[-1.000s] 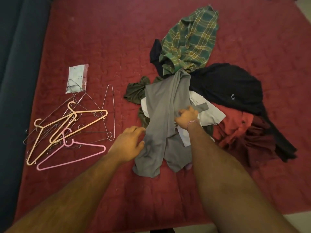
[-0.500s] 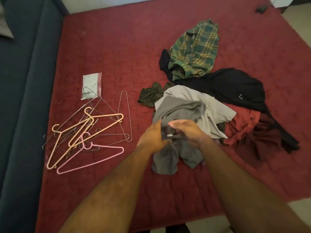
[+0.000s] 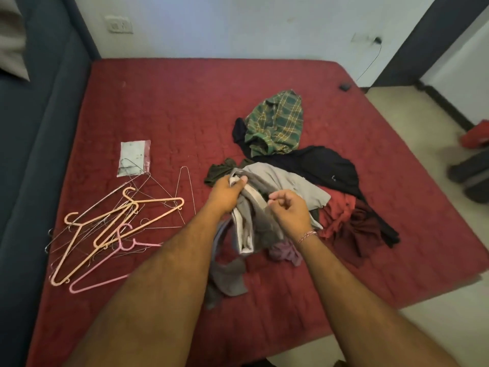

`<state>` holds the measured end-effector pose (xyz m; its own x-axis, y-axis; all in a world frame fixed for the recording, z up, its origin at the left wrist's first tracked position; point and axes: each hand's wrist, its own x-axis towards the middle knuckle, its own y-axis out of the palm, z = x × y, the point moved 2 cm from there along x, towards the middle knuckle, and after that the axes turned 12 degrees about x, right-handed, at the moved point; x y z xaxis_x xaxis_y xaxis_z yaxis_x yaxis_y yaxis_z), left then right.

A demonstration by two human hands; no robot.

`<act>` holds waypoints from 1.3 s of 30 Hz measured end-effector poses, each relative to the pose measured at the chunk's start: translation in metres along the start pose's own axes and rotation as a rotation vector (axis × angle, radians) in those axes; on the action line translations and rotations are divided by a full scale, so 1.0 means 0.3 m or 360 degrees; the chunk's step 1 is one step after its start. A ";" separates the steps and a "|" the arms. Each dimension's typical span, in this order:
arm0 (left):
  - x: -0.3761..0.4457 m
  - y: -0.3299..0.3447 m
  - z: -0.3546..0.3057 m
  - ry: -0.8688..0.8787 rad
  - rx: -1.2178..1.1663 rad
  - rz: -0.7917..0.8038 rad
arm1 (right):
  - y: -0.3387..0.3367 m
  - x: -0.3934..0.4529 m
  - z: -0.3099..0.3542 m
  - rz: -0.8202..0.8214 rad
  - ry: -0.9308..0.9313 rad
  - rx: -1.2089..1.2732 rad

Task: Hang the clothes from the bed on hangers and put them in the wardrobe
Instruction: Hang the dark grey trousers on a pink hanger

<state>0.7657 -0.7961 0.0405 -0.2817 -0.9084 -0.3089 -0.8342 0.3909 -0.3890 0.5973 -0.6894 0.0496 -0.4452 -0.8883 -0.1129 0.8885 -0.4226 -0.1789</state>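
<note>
A grey garment (image 3: 248, 223) hangs bunched above the red bed (image 3: 164, 107). My left hand (image 3: 227, 193) grips its top edge. Just to the right, my right hand (image 3: 289, 210) pinches the same cloth. Behind them lies a heap of clothes: a green plaid shirt (image 3: 275, 123), a black garment (image 3: 315, 162), a light grey one (image 3: 291, 181), red and maroon ones (image 3: 346, 221), a dark olive one (image 3: 219, 172). To the left lies a pile of hangers (image 3: 111, 226): orange and pink plastic ones over several wire ones. No wardrobe shows.
A small clear packet (image 3: 134, 158) lies above the hangers. A dark blue headboard (image 3: 34, 154) borders the bed's left side. A small black object (image 3: 345, 87) sits at the far right corner. Shoes (image 3: 471, 176) and tiled floor are to the right.
Both hands have lifted the grey garment off the heap and gathered it up. My head has tilted up, so the wall and the floor on the right have come into view.
</note>
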 end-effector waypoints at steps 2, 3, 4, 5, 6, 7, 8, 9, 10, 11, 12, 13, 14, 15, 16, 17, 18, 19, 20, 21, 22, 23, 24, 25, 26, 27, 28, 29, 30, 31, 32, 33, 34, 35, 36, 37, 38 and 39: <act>0.004 -0.036 -0.059 -0.0028 -0.0302 -0.0058 | 0.036 -0.030 0.037 0.0091 -0.0152 -0.0130; 0.000 -0.053 -0.094 -0.0051 -0.0435 -0.0067 | 0.055 -0.038 0.067 0.0175 -0.0182 -0.0094; -0.011 -0.069 -0.127 -0.0075 -0.0549 -0.0087 | 0.067 -0.045 0.093 0.0268 -0.0170 -0.0021; -0.022 -0.090 -0.159 -0.0092 -0.0667 -0.0138 | 0.074 -0.046 0.116 0.0364 -0.0146 0.0061; -0.034 -0.116 -0.192 -0.0110 -0.0793 -0.0203 | 0.077 -0.043 0.144 0.0412 -0.0154 0.0052; -0.043 -0.137 -0.217 -0.0144 -0.0943 -0.0257 | 0.075 -0.030 0.145 0.0421 -0.0183 -0.0001; -0.048 -0.167 -0.240 -0.0171 -0.1093 -0.0293 | 0.074 -0.017 0.153 0.0392 -0.0193 -0.0069; -0.050 -0.194 -0.255 -0.0200 -0.1213 -0.0308 | 0.073 -0.008 0.153 0.0341 -0.0133 -0.0034; -0.053 -0.221 -0.272 -0.0211 -0.1289 -0.0294 | 0.075 -0.001 0.166 0.0291 0.0017 0.0095; -0.053 -0.246 -0.290 -0.0205 -0.1335 -0.0259 | 0.084 0.010 0.176 0.0284 0.0168 0.0266; -0.056 -0.266 -0.308 -0.0184 -0.1351 -0.0196 | 0.101 0.007 0.198 0.0364 0.0308 0.0428; -0.054 -0.284 -0.326 -0.0151 -0.1348 -0.0128 | 0.124 0.016 0.226 0.0472 0.0355 0.0577; -0.063 -0.299 -0.347 -0.0109 -0.1304 -0.0073 | 0.143 0.028 0.254 0.0540 0.0319 0.0651; -0.068 -0.312 -0.368 -0.0042 -0.1275 -0.0003 | 0.160 0.044 0.287 0.0539 0.0239 0.0716; -0.076 -0.327 -0.390 0.0034 -0.1213 0.0086 | 0.180 0.062 0.334 0.0471 0.0179 0.0767; -0.088 -0.339 -0.406 0.0123 -0.1109 0.0189 | 0.194 0.085 0.375 0.0372 0.0145 0.0841; -0.101 -0.349 -0.420 0.0231 -0.0966 0.0296 | 0.206 0.109 0.432 0.0268 0.0124 0.0924; -0.111 -0.351 -0.433 0.0331 -0.0869 0.0388 | 0.216 0.134 0.491 0.0164 0.0122 0.1010; -0.116 -0.353 -0.445 0.0429 -0.0810 0.0454 | 0.222 0.155 0.556 0.0111 0.0103 0.1105; -0.121 -0.356 -0.466 0.0547 -0.0747 0.0477 | 0.229 0.179 0.618 0.0102 0.0051 0.1146; -0.111 -0.350 -0.479 0.0634 -0.0643 0.0464 | 0.239 0.192 0.680 0.0115 -0.0010 0.1153; -0.103 -0.351 -0.514 0.0704 -0.0524 0.0366 | 0.248 0.212 0.746 0.0136 -0.0100 0.1143; -0.089 -0.353 -0.547 0.0727 -0.0474 0.0198 | 0.257 0.226 0.806 0.0156 -0.0171 0.1132; -0.065 -0.369 -0.584 0.0685 -0.0540 -0.0013 | 0.264 0.245 0.866 0.0196 -0.0224 0.1153; -0.049 -0.402 -0.629 0.0583 -0.0700 -0.0226 | 0.265 0.269 0.928 0.0218 -0.0235 0.1170; -0.043 -0.440 -0.670 0.0507 -0.0826 -0.0395 | 0.261 0.294 0.984 0.0211 -0.0230 0.1175; -0.036 -0.497 -0.725 0.0483 -0.0887 -0.0547 | 0.238 0.318 1.054 0.0197 -0.0224 0.1172; -0.045 -0.559 -0.785 0.0511 -0.0837 -0.0687 | 0.201 0.345 1.118 0.0195 -0.0212 0.1150; -0.058 -0.632 -0.844 0.0557 -0.0687 -0.0823 | 0.151 0.369 1.187 0.0203 -0.0204 0.1100; -0.065 -0.709 -0.901 0.0610 -0.0494 -0.0944 | 0.095 0.399 1.252 0.0217 -0.0216 0.1044; -0.078 -0.783 -0.946 0.0634 -0.0347 -0.1032 | 0.031 0.429 1.304 0.0229 -0.0246 0.0985; -0.097 -0.859 -0.996 0.0689 -0.0310 -0.1080 | -0.042 0.463 1.359 0.0251 -0.0308 0.0924; -0.114 -0.928 -1.028 0.0733 -0.0340 -0.1092 | -0.114 0.493 1.402 0.0271 -0.0369 0.0878; -0.134 -0.991 -1.054 0.0776 -0.0425 -0.1063 | -0.187 0.524 1.438 0.0300 -0.0426 0.0839; -0.148 -1.048 -1.070 0.0809 -0.0529 -0.1008 | -0.256 0.553 1.464 0.0338 -0.0467 0.0825; -0.167 -1.094 -1.075 0.0836 -0.0629 -0.0940 | -0.317 0.576 1.476 0.0395 -0.0492 0.0820; -0.177 -1.132 -1.077 0.0837 -0.0693 -0.0866 | -0.375 0.589 1.481 0.0448 -0.0505 0.0807; -0.194 -1.155 -1.079 0.0820 -0.0719 -0.0798 | -0.423 0.598 1.479 0.0509 -0.0512 0.0778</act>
<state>0.9176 -0.9266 0.4740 0.0825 -0.9552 0.2841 -0.9964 -0.0730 0.0436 0.4540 -0.8750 0.4858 -0.1631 -0.9608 0.2240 0.9531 -0.0948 0.2875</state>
